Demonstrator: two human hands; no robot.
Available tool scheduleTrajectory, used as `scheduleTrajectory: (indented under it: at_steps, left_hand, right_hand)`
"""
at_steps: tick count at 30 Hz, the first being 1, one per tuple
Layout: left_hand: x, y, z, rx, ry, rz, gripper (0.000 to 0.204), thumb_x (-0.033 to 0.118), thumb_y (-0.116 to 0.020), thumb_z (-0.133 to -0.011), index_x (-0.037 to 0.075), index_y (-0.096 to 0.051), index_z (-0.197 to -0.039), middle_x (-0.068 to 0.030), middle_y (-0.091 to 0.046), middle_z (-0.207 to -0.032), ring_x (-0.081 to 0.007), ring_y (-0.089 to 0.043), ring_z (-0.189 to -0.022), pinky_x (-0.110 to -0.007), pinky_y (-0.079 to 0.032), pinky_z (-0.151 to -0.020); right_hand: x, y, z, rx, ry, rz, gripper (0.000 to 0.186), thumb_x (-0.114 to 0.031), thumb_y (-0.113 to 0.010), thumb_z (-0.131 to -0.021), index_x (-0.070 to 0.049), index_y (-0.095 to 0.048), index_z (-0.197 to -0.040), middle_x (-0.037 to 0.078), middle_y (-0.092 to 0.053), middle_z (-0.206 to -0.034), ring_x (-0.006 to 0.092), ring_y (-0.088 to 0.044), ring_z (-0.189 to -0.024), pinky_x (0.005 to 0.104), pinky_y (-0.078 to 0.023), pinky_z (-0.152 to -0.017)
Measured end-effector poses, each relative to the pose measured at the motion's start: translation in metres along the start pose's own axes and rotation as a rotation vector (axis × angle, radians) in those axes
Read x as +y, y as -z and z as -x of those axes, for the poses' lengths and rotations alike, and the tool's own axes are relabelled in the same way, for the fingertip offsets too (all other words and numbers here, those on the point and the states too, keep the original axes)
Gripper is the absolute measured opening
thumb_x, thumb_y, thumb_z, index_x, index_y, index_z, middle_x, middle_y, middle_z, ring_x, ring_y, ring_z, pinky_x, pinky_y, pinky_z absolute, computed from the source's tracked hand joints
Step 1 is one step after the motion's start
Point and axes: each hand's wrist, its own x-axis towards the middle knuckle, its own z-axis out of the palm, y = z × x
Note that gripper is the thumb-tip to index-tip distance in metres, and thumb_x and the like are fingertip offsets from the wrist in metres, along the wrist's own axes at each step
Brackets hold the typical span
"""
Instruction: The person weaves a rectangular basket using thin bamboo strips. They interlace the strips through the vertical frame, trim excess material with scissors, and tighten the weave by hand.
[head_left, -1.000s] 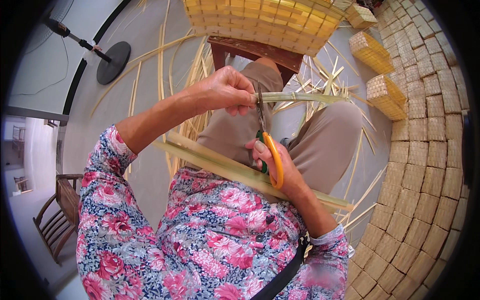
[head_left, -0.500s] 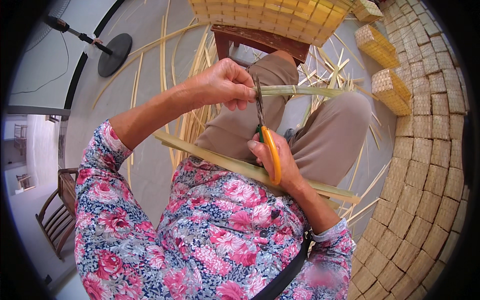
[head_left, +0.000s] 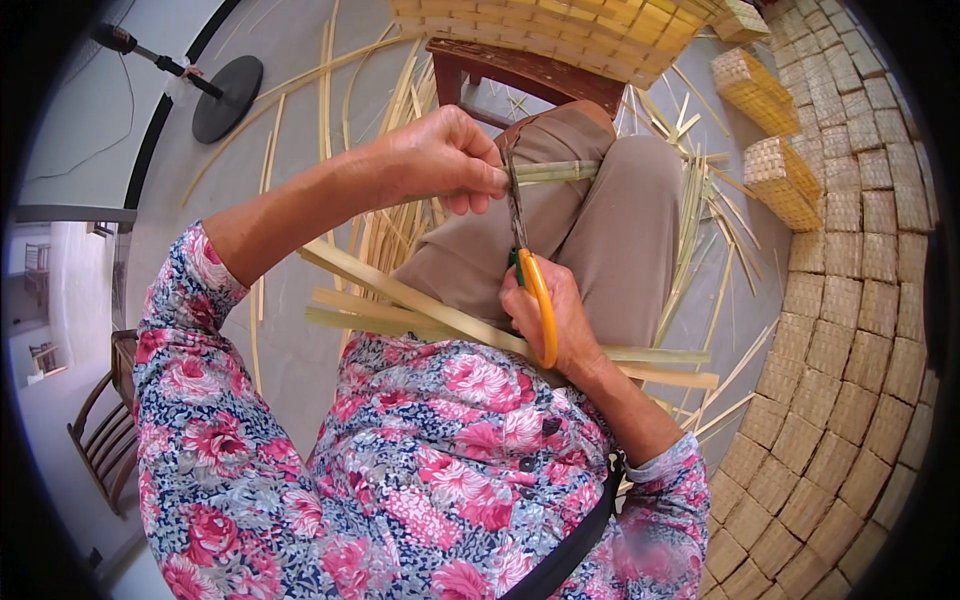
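My left hand (head_left: pixel 455 165) is closed in a pinch on the end of a pale green bamboo strip (head_left: pixel 560 171). The strip reaches right across my thighs, and its visible part stops at my right knee. Scissors (head_left: pixel 543 310) with an orange and green handle are gripped in my right hand (head_left: pixel 575 318). Their dark blades point away from me and cross the strip right beside my left fingertips; whether they are fully closed is hard to see. Several loose bamboo strips (head_left: pixel 400 292) lie over my lap, passing beneath my right forearm.
Ahead, a yellow woven basket (head_left: pixel 550 35) rests on a reddish-brown wooden stool (head_left: pixel 525 72). Loose strips (head_left: pixel 325 110) litter the grey floor. Rows of woven boxes (head_left: pixel 840 340) line the right side. At left are a round black fan base (head_left: pixel 228 105) and a wooden chair (head_left: pixel 105 430).
My right knee has swung left, toward the other one. The lap strips have spread apart, one now slanting. Less of the strip in my left hand shows at its right end.
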Motion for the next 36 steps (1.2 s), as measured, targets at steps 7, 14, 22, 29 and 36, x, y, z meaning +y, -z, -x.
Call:
scheduleTrajectory:
  at_steps: [7, 14, 22, 29, 36]
  left_hand:
    - [0.000, 0.001, -0.001, -0.014, 0.004, 0.075, 0.020, 0.016, -0.068, -0.089, -0.004, -0.069, -0.085, -0.0076, -0.067, -0.067, -0.0098, -0.059, -0.055, -0.022, -0.048, -0.053]
    - [-0.004, 0.006, 0.003, -0.009, -0.033, 0.076, 0.021, 0.016, -0.067, -0.090, -0.004, -0.069, -0.085, -0.0067, -0.066, -0.066, -0.0093, -0.060, -0.055, -0.022, -0.048, -0.053]
    - [-0.011, 0.025, 0.013, 0.083, -0.121, -0.125, 0.023, 0.020, -0.065, -0.094, 0.000, -0.069, -0.084, -0.0028, -0.066, -0.068, -0.0069, -0.062, -0.059, -0.020, -0.050, -0.054]
    - [-0.012, 0.024, 0.003, 0.053, -0.131, -0.089, 0.023, 0.020, -0.065, -0.096, 0.001, -0.069, -0.085, -0.0015, -0.066, -0.071, -0.0068, -0.064, -0.063, -0.021, -0.052, -0.058]
    - [-0.002, 0.010, -0.010, -0.081, -0.316, -0.115, 0.020, 0.015, -0.067, -0.094, -0.003, -0.068, -0.086, -0.0037, -0.067, -0.075, -0.0091, -0.065, -0.069, -0.023, -0.054, -0.065]
  right_hand:
    - [0.002, 0.000, 0.000, 0.034, 0.015, -0.028, 0.013, -0.008, -0.061, -0.080, 0.002, -0.055, -0.075, 0.007, -0.051, -0.059, 0.0125, -0.048, -0.057, 0.0320, -0.043, -0.055]
    - [-0.013, 0.004, 0.004, 0.036, -0.036, -0.203, 0.021, -0.012, -0.067, -0.089, -0.001, -0.056, -0.075, -0.005, -0.048, -0.062, 0.0024, -0.041, -0.060, 0.0250, -0.036, -0.051]
    - [-0.032, 0.052, 0.002, 0.095, 0.260, 0.485, 0.032, -0.031, -0.076, -0.082, -0.005, -0.059, -0.087, 0.014, -0.059, -0.075, 0.0349, -0.054, -0.062, 0.0412, -0.044, -0.057]
    - [-0.052, 0.115, 0.037, 0.113, 0.530, 1.152, 0.038, -0.026, -0.080, -0.075, -0.010, -0.061, -0.103, 0.008, -0.062, -0.089, 0.0295, -0.061, -0.080, 0.0422, -0.046, -0.068]
    - [-0.071, 0.133, -0.006, 0.111, 0.632, 0.870, 0.022, -0.011, -0.072, -0.079, -0.008, -0.067, -0.100, 0.009, -0.065, -0.099, 0.0310, -0.062, -0.096, 0.0417, -0.051, -0.083]
